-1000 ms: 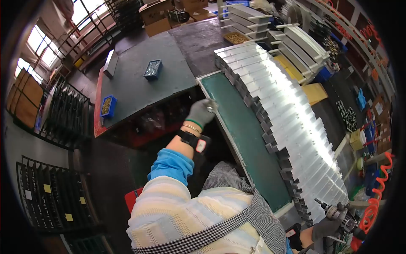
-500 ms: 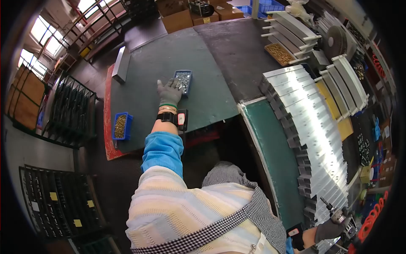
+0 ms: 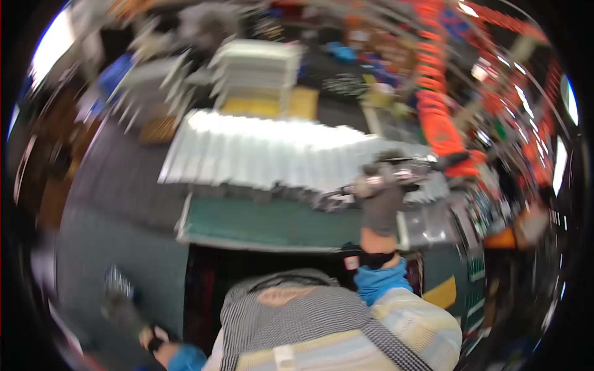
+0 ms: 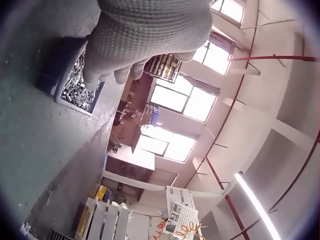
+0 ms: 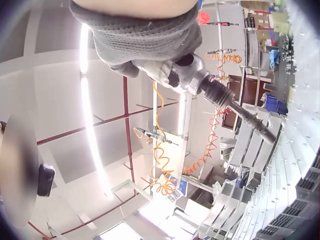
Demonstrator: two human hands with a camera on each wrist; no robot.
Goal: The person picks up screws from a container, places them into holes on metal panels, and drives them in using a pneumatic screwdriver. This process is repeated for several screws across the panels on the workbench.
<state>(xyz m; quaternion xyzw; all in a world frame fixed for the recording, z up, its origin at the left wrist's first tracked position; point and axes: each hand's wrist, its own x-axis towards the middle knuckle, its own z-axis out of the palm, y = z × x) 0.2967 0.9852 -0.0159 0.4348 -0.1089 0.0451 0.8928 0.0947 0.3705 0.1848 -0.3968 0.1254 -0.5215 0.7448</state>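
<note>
My gloved left hand (image 4: 145, 35) is at a small blue bin (image 4: 52, 82) of short metal pieces (image 4: 76, 94) on the green tabletop. In the left wrist view a fingertip dips in among the pieces, while the other fingers stretch loosely past the rim. The head view shows this hand blurred, at lower left. My gloved right hand (image 3: 382, 207) grips an air screwdriver (image 5: 192, 77) with a long bit pointing away from the hand. In the head view the tool overlaps the right part of a row of shiny metal profiles (image 3: 260, 148).
A red coiled air hose (image 3: 436, 105) hangs near the tool. Behind the profiles stand stacked pale racks (image 3: 257, 68) and a tray of brass-coloured parts (image 3: 158, 130). A green-topped bench strip (image 3: 272, 219) runs in front of the profiles, with a dark gap before my apron.
My left hand has gone from the bench edge to the bin of metal pieces. The head view has swung right, blurring the scene. My right hand has kept its hold on the air screwdriver.
</note>
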